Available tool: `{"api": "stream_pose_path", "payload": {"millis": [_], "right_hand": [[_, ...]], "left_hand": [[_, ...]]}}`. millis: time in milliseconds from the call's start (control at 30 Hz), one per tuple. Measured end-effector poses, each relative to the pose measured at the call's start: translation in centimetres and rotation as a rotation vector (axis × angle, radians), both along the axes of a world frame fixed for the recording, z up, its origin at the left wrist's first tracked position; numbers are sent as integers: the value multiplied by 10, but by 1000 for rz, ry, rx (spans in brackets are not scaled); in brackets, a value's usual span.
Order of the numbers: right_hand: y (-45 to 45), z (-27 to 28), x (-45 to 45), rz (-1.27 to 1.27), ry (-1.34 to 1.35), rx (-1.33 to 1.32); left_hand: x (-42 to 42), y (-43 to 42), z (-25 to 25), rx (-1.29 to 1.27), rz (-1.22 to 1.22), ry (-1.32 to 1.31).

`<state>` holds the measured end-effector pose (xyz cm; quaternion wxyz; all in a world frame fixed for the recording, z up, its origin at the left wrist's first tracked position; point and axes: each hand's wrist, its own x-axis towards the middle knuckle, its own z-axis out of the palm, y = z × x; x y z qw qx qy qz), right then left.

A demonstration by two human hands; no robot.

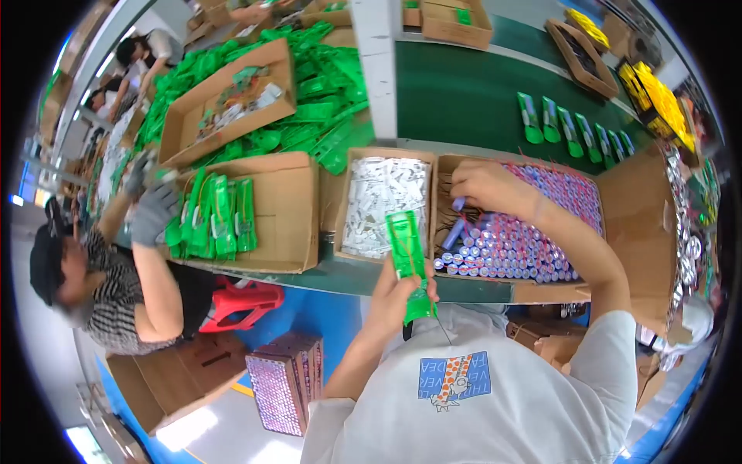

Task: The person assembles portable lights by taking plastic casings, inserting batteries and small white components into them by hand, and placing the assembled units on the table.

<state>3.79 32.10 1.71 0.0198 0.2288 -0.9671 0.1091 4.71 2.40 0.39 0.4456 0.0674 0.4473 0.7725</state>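
Observation:
My left hand (396, 295) is closed around the lower part of a long green plastic casing (406, 241), which has thin wires inside and is held upright in front of my shirt. A thin dark wire hangs from its lower end. My right hand (485, 185) reaches into a cardboard box of purple battery cells (525, 243), its fingers pinched at a purple cell (458, 204). Another loose cell (454, 234) lies tilted just below. Red wires run over the packed cells.
A box of small white pieces (386, 197) adjoins the cells. On the left, a co-worker's gloved hand (154, 213) is at a box (286, 209) of filled green casings. Behind are a green casing heap (328, 85) and a row of casings (570, 133) on the green belt (464, 93).

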Motion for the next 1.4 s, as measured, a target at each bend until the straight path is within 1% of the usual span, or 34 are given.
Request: {"api": "stream_pose_path", "payload": {"millis": [67,133,200,233,267,300,367,400,467,533,600,633,667,733,767,833,867,933,1067,1133,1167,1200,1267,1300,1333,1367,1400], "right_hand": [[-29,35,9,-142,344,-153],[-59,49,23,-5,609,-249],[-82,52,37,200,438,-237],[-88,46,40,220,394,-220],[-91,40,43,225,396,-222],[-92,34,45,189,373,-196],[-102,25,50,94,358,-114],[-108,24,52,101,356,-117],[-117,21,49,-7,331,-146],[-128,17,39,22,353,-161],[-137,13,17,102,294,-198],[-137,5,-2,191,187,-400],[-139,-3,-20,199,185,-407],[-141,-17,-51,-35,98,-723],[-140,-28,-61,-36,94,-726],[-140,-44,-78,107,-191,-206],[-143,-46,-79,112,-184,-208],[-143,-47,-80,80,-241,-329],[-128,-35,-71,66,-176,-358],[-122,-20,-63,-73,-346,-703],[-119,-18,-59,-109,-401,-757],[-116,-13,-56,-107,-402,-757],[-115,-6,-50,-141,-433,-915],[-116,-8,-48,-142,-432,-918],[-116,-9,-46,-158,-531,-1107],[-116,-10,-44,-175,-628,-1296],[-116,-9,-41,-181,-624,-1299]], "left_hand": [[4,4,-1,16,20,-36],[6,11,-4,76,-40,-3],[4,16,-1,83,-57,16],[4,18,0,68,-71,29],[3,20,0,55,-83,40],[2,21,-4,42,-87,112],[0,20,-4,32,-94,116],[-1,18,-4,19,-114,117],[-6,14,2,20,-123,111],[-12,1,0,10,-130,91],[-24,-17,-7,-3,-95,59],[-23,-25,-4,-18,59,-90],[-24,-34,-7,-23,69,-91],[-29,-49,-15,42,388,-60],[-30,-53,-10,6,413,-60],[-25,-53,-7,10,409,-61],[-23,-53,-5,16,403,-64],[-19,-54,-5,15,407,-71],[-15,-54,-12,67,393,-106],[-12,-51,-16,51,345,-84],[-11,-49,-19,43,319,-83],[-9,-46,-19,42,321,-82],[-7,-39,-20,34,239,-40],[-7,-37,-21,27,204,-24],[-6,-34,-22,25,200,-24],[-6,-32,-22,9,173,34],[-5,-30,-22,-6,145,91]]}}
